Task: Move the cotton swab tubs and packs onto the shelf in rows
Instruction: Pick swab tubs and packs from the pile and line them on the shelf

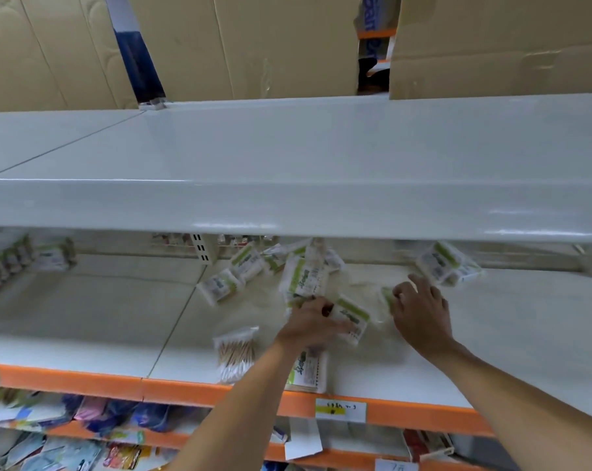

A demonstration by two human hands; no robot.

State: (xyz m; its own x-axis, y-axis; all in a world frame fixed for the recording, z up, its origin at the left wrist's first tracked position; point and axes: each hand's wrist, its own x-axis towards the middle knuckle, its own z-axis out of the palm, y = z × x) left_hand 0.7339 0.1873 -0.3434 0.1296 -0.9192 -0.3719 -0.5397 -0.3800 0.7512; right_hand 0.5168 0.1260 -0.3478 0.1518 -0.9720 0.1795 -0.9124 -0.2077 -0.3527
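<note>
Head view, motion blur throughout. Both forearms reach in over the orange front edge (219, 390) of the white middle shelf (101, 321). Left hand (309, 326) lies knuckles up amid a loose scatter of cotton swab packs, its fingers curled on a green-labelled pack (350, 319) that lies flat on the shelf; how firm the grip is cannot be told through the blur. Right hand (420, 309) sits just to the right, palm down, fingers bent onto a small pack (388, 297) that is mostly hidden beneath them; whether it pinches or only presses is unclear. Behind the left hand, a tall pack (303, 277) stands tilted, with several more packs (243, 266) tumbled at angles toward the back of the shelf. One pack cluster (445, 263) lies to the far right of the pile, near the right hand's fingertips. A clear bag of wooden-stick swabs (236, 355) lies near the front edge, left of the left forearm; another green-labelled pack (308, 372) lies by the front edge, partly under that wrist. At far left, a neat row of packs (5, 263) stands along the shelf. Upper white shelf (287, 154) above, backed by cardboard boxes (253, 45). A price label (340, 410) is stuck on the orange edge; mixed packaged goods (84, 433) fill the shelves below.
</note>
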